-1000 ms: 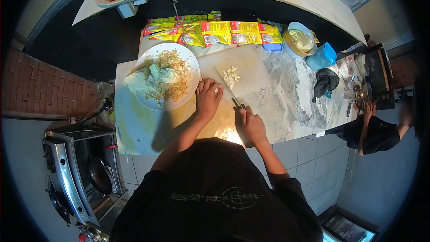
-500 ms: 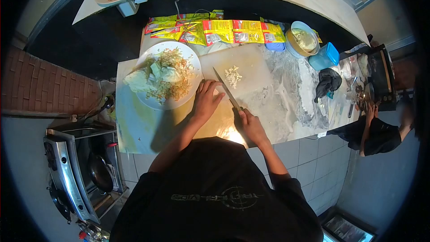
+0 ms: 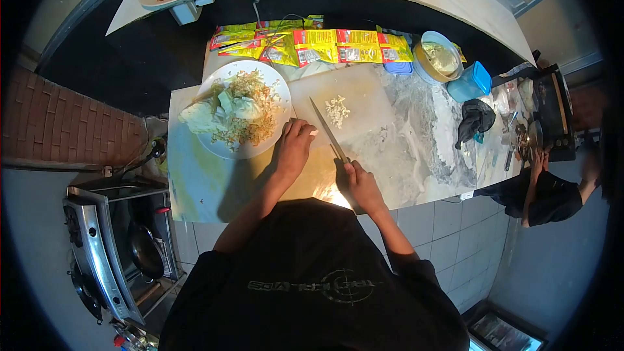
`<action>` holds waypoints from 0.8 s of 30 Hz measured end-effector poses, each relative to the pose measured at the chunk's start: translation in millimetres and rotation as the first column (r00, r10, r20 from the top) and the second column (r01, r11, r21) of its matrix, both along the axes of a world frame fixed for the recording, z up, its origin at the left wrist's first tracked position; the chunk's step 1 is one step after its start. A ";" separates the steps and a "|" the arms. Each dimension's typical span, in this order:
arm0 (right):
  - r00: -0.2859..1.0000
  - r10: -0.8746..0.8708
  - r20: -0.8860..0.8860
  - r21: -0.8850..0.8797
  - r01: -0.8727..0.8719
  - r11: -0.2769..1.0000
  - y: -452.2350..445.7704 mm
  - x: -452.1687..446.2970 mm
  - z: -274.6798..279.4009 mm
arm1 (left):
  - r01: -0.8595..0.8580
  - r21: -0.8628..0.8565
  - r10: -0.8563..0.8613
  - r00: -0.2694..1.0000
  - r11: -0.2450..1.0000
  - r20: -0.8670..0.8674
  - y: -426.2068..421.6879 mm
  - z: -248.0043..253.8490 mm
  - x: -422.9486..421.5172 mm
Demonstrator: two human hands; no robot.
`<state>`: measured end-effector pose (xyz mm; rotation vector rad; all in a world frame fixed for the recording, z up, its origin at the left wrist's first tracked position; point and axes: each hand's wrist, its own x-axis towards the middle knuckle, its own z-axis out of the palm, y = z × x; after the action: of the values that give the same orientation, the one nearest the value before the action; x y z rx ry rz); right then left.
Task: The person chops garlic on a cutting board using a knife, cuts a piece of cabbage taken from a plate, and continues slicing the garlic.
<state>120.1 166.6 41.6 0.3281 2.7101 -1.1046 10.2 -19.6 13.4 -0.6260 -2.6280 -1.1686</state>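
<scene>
My right hand (image 3: 363, 187) grips the handle of a kitchen knife (image 3: 327, 125), its blade slanting up and left over the pale cutting board (image 3: 370, 94). Just beyond the blade lies a small heap of finely chopped whitish bits (image 3: 337, 112) that looks like garlic. My left hand (image 3: 294, 149) rests left of the knife with curled fingers, closed on a small pale piece (image 3: 314, 133) at the fingertips; its exact kind is unclear. Left of that hand stands a large white plate (image 3: 283, 127) with shredded vegetables (image 3: 250, 127) and cabbage leaves (image 3: 201, 119).
Yellow-red seasoning sachets (image 3: 315, 47) line the counter's back. To the right are a bowl of greens (image 3: 441, 58), a blue-lidded container (image 3: 469, 83) and a black plastic bag (image 3: 476, 120). Another person (image 3: 543, 192) works at the far right. A stove (image 3: 97, 247) stands lower left.
My left hand has drawn slightly away from the blade and its fingers have curled in. The knife's handle end has shifted slightly left and down, while the chopped heap stays in place.
</scene>
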 end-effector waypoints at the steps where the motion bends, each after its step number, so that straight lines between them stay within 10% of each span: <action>1: 1.000 -0.004 0.020 0.010 0.003 1.000 -2.6 0.9 2.9 | 0.002 0.037 -0.003 1.000 0.999 0.006 0.4 -2.0 -1.7; 24: 0.995 0.095 0.018 0.394 -0.094 0.914 -22.3 -14.9 10.2 | -0.015 0.056 0.020 0.995 0.998 -0.098 1.8 -2.8 0.2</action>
<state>105.2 144.3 51.8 0.2486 2.9015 -0.5236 10.4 -17.8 10.6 -0.6325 -2.5057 -1.1694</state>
